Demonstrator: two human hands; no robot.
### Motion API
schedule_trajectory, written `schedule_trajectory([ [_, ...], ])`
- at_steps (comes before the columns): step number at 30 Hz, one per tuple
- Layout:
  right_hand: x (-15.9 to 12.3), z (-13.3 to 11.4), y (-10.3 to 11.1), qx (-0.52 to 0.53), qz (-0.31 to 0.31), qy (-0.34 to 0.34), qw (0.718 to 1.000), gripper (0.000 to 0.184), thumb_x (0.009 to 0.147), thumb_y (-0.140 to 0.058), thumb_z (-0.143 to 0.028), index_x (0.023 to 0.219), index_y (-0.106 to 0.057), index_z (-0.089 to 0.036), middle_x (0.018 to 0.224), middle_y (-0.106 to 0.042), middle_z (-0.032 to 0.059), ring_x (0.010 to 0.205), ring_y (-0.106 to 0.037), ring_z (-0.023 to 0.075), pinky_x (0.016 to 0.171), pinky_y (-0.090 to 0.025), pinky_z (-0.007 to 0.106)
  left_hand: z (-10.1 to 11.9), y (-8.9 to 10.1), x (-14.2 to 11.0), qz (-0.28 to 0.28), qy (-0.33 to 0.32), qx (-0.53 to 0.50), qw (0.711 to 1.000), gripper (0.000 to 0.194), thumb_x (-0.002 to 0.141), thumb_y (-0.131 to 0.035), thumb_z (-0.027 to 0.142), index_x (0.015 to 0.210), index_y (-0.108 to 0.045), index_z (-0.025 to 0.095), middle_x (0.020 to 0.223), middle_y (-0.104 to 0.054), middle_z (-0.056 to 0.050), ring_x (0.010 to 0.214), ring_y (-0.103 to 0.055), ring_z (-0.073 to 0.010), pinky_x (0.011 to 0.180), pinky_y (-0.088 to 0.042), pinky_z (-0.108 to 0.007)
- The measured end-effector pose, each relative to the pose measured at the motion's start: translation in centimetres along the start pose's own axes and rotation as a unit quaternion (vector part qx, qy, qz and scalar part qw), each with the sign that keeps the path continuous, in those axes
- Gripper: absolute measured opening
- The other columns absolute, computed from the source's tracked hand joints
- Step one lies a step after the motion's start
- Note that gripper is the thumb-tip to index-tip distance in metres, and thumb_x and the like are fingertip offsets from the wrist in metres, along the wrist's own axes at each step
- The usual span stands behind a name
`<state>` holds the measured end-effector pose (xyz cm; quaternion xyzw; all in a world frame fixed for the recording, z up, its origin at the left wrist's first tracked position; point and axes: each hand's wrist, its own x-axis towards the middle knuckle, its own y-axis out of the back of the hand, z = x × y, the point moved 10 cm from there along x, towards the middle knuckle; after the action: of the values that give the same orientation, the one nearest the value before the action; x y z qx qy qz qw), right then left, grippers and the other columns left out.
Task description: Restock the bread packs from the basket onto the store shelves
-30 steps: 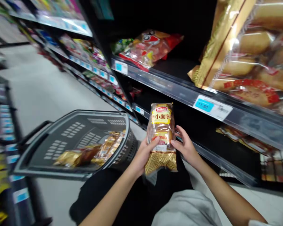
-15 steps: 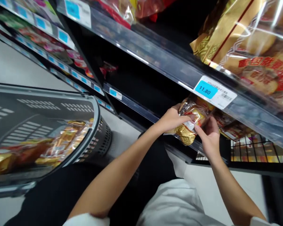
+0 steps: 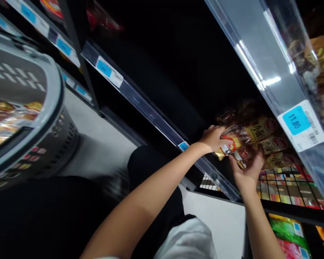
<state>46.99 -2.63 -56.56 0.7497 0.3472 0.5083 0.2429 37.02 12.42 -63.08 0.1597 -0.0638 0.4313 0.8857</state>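
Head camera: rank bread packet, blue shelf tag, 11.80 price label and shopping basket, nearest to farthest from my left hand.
From your left hand:
1. Bread packet: touching, to its right.
2. Blue shelf tag: left, on the shelf rail.
3. 11.80 price label: upper right, on the shelf above.
4. Shopping basket: far left.

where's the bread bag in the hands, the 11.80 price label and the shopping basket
bread bag (image 3: pixel 230 143), head view, on its red and yellow label
11.80 price label (image 3: pixel 296 120), head view, on its blue patch
shopping basket (image 3: pixel 61 144), head view, on its perforated side wall
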Motion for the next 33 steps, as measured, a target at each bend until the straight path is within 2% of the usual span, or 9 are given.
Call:
schedule_trajectory([
  [2, 0.0, -1.5, -0.8, -0.135, -0.043, 0.087, 0.986, 0.083, 0.085, -0.081, -0.040, 0.157, -0.043, -0.026, 0.167, -0.024, 0.0198, 0.152, -0.033, 0.0423, 0.117, -0.041, 0.063, -0.2, -0.3, 0.3, -0.013, 0.008, 0.045, 0.999, 0.051, 0.092, -0.071, 0.045, 0.137, -0.062, 0.021, 0.139, -0.062, -0.010, 0.131, -0.052, -0.0311, 0.112, -0.044, -0.044],
  [4, 0.0, -2.6, -2.5, -0.221, -0.103, 0.154, 0.957, 0.069, 0.090, -0.076, -0.036, 0.154, -0.049, -0.027, 0.170, -0.019, 0.0171, 0.157, -0.023, 0.0427, 0.121, -0.035, 0.065, -0.6, -0.2, 0.6, -0.010, 0.025, 0.084, 0.996, 0.054, 0.094, -0.068, 0.049, 0.141, -0.060, 0.026, 0.148, -0.053, -0.010, 0.135, -0.046, -0.0337, 0.112, -0.043, -0.049],
  [7, 0.2, -3.6, -4.4, -0.311, -0.147, 0.203, 0.917, 0.065, 0.091, -0.075, -0.028, 0.151, -0.051, -0.027, 0.171, -0.018, 0.0190, 0.156, -0.021, 0.0450, 0.119, -0.033, 0.070, -0.9, 0.0, 0.8, 0.013, 0.040, 0.144, 0.989, 0.048, 0.095, -0.066, 0.050, 0.137, -0.064, 0.028, 0.146, -0.050, -0.014, 0.135, -0.045, -0.0375, 0.110, -0.043, -0.055],
  [11, 1.1, -4.0, -5.8, -0.386, -0.145, 0.220, 0.884, 0.058, 0.095, -0.071, -0.026, 0.149, -0.053, -0.024, 0.165, -0.030, 0.0238, 0.155, -0.025, 0.0443, 0.118, -0.029, 0.072, -0.2, -0.9, 1.2, 0.020, 0.010, 0.139, 0.990, 0.038, 0.104, -0.048, 0.028, 0.138, -0.064, 0.023, 0.137, -0.058, -0.014, 0.124, -0.056, -0.0300, 0.106, -0.047, -0.045],
  [15, 1.8, -3.7, -6.7, -0.376, -0.139, 0.225, 0.888, 0.049, 0.100, -0.061, -0.027, 0.149, -0.053, -0.023, 0.164, -0.035, 0.0220, 0.156, -0.024, 0.0404, 0.122, -0.028, 0.067, 0.3, -1.1, 2.0, 0.054, -0.013, 0.108, 0.993, 0.044, 0.104, -0.040, 0.018, 0.141, -0.063, 0.022, 0.135, -0.063, -0.014, 0.124, -0.058, -0.0253, 0.111, -0.045, -0.038],
  [20, 2.9, -1.5, -7.4, -0.384, -0.117, 0.181, 0.898, 0.043, 0.099, -0.058, -0.025, 0.143, -0.059, -0.025, 0.166, -0.033, 0.0165, 0.155, -0.024, 0.0382, 0.122, -0.028, 0.063, 0.6, -0.5, 2.1, 0.081, -0.030, 0.107, 0.990, 0.055, 0.100, -0.040, 0.009, 0.153, -0.048, 0.019, 0.141, -0.061, -0.014, 0.126, -0.058, -0.0256, 0.113, -0.046, -0.039],
  [25, 3.8, 0.3, -8.5, -0.404, -0.101, 0.167, 0.894, 0.043, 0.102, -0.055, -0.029, 0.145, -0.058, -0.024, 0.165, -0.035, 0.0170, 0.154, -0.025, 0.0387, 0.123, -0.018, 0.069, -0.4, -0.4, 1.2, 0.070, 0.017, 0.157, 0.985, 0.057, 0.100, -0.042, 0.012, 0.157, -0.042, 0.020, 0.136, -0.059, -0.018, 0.121, -0.057, -0.0319, 0.103, -0.052, -0.043],
  [28, 4.2, 1.1, -9.1, -0.411, -0.098, 0.147, 0.894, 0.046, 0.103, -0.052, -0.030, 0.149, -0.054, -0.025, 0.167, -0.032, 0.0168, 0.155, -0.022, 0.0381, 0.123, -0.013, 0.070, -0.7, -0.5, 0.8, 0.060, 0.025, 0.165, 0.984, 0.065, 0.096, -0.051, 0.012, 0.160, -0.036, 0.017, 0.142, -0.054, -0.020, 0.126, -0.054, -0.0324, 0.104, -0.051, -0.042],
  [33, 4.1, 1.1, -9.6, -0.399, -0.101, 0.136, 0.901, 0.047, 0.102, -0.053, -0.025, 0.149, -0.056, -0.025, 0.169, -0.028, 0.0173, 0.156, -0.021, 0.0378, 0.124, -0.011, 0.071, -0.7, -0.3, 0.2, 0.056, 0.024, 0.176, 0.983, 0.066, 0.098, -0.051, 0.014, 0.161, -0.033, 0.018, 0.145, -0.051, -0.019, 0.130, -0.051, -0.0323, 0.107, -0.050, -0.043],
])
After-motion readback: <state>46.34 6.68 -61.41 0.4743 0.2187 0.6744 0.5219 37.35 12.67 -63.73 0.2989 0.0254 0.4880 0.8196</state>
